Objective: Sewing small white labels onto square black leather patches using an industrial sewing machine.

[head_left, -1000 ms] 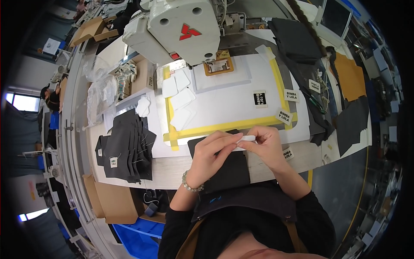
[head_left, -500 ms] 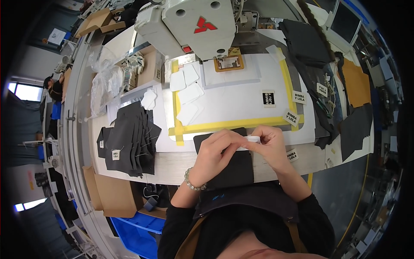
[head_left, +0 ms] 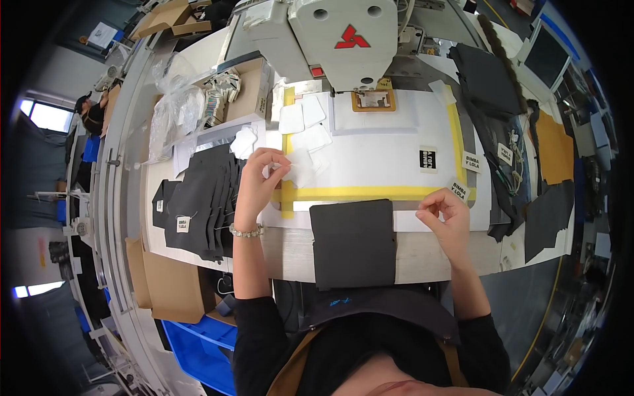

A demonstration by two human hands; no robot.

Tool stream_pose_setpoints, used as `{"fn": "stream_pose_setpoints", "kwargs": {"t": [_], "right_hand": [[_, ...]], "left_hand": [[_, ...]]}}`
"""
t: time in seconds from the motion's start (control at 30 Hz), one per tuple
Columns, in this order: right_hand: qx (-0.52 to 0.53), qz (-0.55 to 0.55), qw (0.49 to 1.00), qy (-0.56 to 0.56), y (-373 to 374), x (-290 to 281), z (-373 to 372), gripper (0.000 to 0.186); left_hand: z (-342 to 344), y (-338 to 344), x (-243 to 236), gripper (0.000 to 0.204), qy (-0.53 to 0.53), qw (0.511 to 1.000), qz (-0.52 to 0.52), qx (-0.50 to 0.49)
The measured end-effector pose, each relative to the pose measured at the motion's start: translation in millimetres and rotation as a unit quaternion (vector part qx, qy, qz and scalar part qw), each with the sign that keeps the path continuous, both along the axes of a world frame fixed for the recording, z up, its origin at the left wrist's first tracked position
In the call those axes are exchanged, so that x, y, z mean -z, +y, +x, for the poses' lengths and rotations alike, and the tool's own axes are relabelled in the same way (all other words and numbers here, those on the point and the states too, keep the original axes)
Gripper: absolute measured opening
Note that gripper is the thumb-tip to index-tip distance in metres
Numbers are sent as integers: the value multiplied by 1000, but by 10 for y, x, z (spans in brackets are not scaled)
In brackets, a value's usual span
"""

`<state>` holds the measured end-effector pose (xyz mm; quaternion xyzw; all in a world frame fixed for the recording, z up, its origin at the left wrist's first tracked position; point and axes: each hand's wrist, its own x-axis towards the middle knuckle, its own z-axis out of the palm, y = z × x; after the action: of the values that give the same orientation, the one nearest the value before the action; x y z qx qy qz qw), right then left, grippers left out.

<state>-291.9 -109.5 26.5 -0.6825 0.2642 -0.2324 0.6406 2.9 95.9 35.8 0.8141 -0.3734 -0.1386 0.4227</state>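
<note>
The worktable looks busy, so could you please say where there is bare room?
The white sheet is bare between the white patches, black label and lower yellow tape; so is a table strip between the dark panel and right hand. The left is crowded: dark fabric stack, plastic bag, box.

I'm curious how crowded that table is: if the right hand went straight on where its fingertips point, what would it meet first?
Most likely the dark fabric piece to the left of the right hand. The hand's height is hard to judge, so it might pass above.
</note>
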Motion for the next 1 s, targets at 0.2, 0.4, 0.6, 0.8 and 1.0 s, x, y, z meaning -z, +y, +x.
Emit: {"fn": "stream_pose_setpoints", "kwargs": {"t": [0.2, 0.4, 0.6, 0.8, 1.0], "right_hand": [[-25, -115, 993, 18, -311, -349, 83, 18], [-112, -207, 972, 1, -421, -415, 835, 17], [-145, -281, 948, -26, -937, -57, 1138, 11], [-153, -605, 779, -58, -1333, 153, 1131, 18], [-195, -632, 750, -9, -1274, 255, 1029, 33]], "left_hand": [[29, -171, -486, 12, -95, 991, -91, -10], [-505, -943, -394, 10, -75, 979, -82, 170], [-359, -1335, -91, 10, 26, 979, -101, 175], [-264, -1428, 239, 19, -130, 944, -62, 297], [-234, -1468, 318, 39, -233, 920, -54, 310]]}}
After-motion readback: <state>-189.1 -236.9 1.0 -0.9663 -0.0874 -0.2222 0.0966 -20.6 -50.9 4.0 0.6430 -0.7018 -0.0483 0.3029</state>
